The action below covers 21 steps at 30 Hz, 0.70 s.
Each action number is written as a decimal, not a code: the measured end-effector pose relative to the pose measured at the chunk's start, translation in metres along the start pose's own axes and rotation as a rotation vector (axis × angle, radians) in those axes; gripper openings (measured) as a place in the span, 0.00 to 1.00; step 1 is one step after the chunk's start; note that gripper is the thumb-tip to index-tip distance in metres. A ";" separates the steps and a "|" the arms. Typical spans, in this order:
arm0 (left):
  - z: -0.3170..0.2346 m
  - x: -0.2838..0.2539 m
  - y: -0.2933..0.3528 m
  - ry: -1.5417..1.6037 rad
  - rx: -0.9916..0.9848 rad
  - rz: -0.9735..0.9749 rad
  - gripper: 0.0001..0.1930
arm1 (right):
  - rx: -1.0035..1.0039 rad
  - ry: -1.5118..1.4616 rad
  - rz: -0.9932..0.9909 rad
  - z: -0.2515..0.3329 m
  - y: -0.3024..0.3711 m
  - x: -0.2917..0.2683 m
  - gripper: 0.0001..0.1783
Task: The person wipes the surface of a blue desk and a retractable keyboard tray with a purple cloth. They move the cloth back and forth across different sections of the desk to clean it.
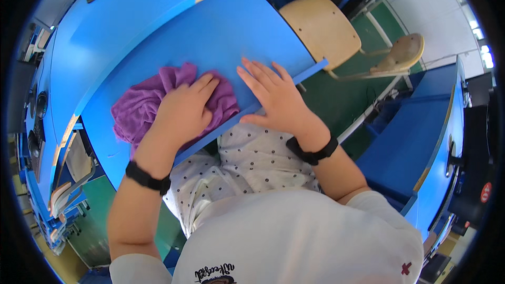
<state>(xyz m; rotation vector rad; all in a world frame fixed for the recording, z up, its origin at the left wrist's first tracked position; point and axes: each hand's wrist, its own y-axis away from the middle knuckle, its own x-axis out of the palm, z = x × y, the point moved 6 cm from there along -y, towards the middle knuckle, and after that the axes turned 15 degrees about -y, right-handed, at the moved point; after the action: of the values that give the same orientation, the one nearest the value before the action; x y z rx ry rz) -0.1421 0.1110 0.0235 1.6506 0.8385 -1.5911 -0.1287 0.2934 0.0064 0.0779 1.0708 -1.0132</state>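
Note:
A crumpled purple cloth (pixel 142 106) with a soft, towel-like surface lies bunched on the blue keyboard shelf (pixel 252 21) in front of my lap. My left hand (pixel 184 106) presses down into it, fingers bent over the folds and some fingertips buried in the fabric. Just right of the cloth, my right hand (pixel 273 94) is over the shelf near its front lip, with the fingers apart and nothing in them. Its fingertips are slightly blurred. A dark band circles each wrist.
The raised blue lip (pixel 218 130) runs along the shelf's near edge, close to my thighs. Above the shelf is the curved blue desktop (pixel 105 26). A wooden chair (pixel 321 29) stands at the far right. Another blue desk (pixel 415 137) is to my right.

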 end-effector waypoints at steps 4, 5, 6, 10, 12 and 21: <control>0.003 -0.002 0.059 -0.066 -0.179 -0.014 0.28 | 0.039 0.018 0.036 0.006 -0.005 0.002 0.55; 0.001 -0.002 0.074 -0.090 -0.219 -0.048 0.26 | 0.060 0.012 0.042 0.007 -0.006 0.002 0.55; 0.001 -0.003 0.087 -0.115 -0.259 -0.078 0.24 | 0.083 0.002 0.047 0.007 -0.006 0.003 0.55; 0.014 -0.007 0.129 0.011 -0.380 -0.167 0.20 | 0.068 0.015 0.069 0.009 -0.004 0.006 0.55; 0.018 -0.012 0.139 0.042 -0.455 -0.199 0.18 | 0.051 0.026 0.061 0.009 -0.003 0.005 0.55; 0.007 0.004 0.125 -0.062 -0.401 -0.232 0.23 | 0.098 0.081 -0.045 0.000 -0.003 0.011 0.48</control>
<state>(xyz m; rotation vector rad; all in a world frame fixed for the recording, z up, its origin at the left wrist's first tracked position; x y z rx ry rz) -0.0420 0.0356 0.0244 1.2495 1.2598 -1.4943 -0.1294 0.2848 -0.0009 0.1759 1.1005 -1.1107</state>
